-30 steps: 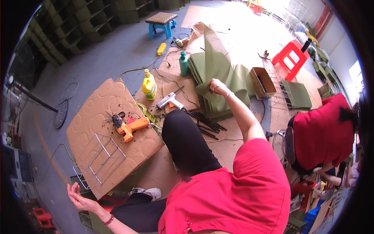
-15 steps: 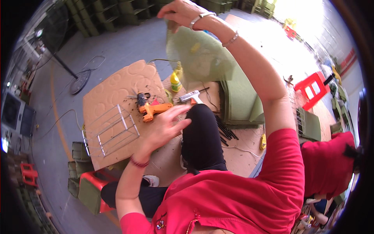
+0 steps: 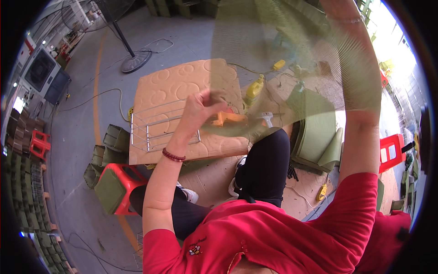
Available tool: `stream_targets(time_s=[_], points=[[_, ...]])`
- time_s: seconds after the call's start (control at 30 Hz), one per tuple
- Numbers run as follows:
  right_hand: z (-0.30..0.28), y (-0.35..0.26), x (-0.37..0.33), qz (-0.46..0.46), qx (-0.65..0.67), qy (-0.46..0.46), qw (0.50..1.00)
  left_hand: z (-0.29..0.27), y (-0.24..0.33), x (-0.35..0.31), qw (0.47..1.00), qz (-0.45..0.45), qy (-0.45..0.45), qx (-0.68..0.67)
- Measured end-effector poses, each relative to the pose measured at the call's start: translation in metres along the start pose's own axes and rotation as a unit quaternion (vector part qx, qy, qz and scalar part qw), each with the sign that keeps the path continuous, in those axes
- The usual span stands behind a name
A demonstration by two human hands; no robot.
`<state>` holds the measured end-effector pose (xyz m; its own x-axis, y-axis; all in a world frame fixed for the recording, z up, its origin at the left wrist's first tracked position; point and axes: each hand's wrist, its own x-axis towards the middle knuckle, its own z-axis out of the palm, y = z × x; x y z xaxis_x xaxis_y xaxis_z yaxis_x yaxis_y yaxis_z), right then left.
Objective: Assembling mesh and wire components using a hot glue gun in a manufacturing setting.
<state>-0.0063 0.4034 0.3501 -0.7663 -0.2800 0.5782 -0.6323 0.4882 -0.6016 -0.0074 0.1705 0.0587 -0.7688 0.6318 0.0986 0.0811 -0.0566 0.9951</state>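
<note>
Mesh fabric (image 3: 292, 68) now spreads wide between raised hands.

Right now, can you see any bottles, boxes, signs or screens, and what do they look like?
Yellow bottle: stands on the floor past the orange pad, seen through the green mesh; tall, yellow, its label too blurred to describe.
Dark panel: far left by the wall; a dark square with a round grille, perhaps a machine and no screen.
No signs or boxes show clearly.

The green mesh sheet (image 3: 296, 68), half a second ago only in the raised right hand (image 3: 340, 7), now hangs spread wide. The left hand (image 3: 200, 107) has come up and grips its lower left edge.
</note>
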Motion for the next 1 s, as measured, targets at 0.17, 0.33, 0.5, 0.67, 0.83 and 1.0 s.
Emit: stream_targets(time_s=[0.17,0.33,0.5,0.67,0.83,1.0], points=[[-0.016,0.044,0.001,0.085,0.054,0.022,0.995,-0.013,-0.026,-0.028,0.996,-0.031,-0.070,-0.048],[0.049,0.147,0.049,0.074,-0.106,-0.018,0.991,-0.080,-0.019,-0.082,0.988,-0.094,0.025,-0.119],[0.149,0.226,0.123,-0.046,-0.335,-0.042,0.940,-0.124,-0.035,-0.094,0.973,-0.062,0.160,-0.154],[0.296,0.242,0.169,0.022,-0.405,-0.024,0.914,-0.158,-0.042,-0.105,0.950,-0.056,0.263,-0.161],[0.405,0.300,0.162,0.060,-0.344,-0.067,0.935,-0.187,-0.077,-0.082,0.921,-0.063,0.360,-0.136],[0.427,0.303,0.122,-0.028,-0.308,-0.107,0.945,-0.205,-0.098,-0.083,0.906,-0.061,0.400,-0.123]])
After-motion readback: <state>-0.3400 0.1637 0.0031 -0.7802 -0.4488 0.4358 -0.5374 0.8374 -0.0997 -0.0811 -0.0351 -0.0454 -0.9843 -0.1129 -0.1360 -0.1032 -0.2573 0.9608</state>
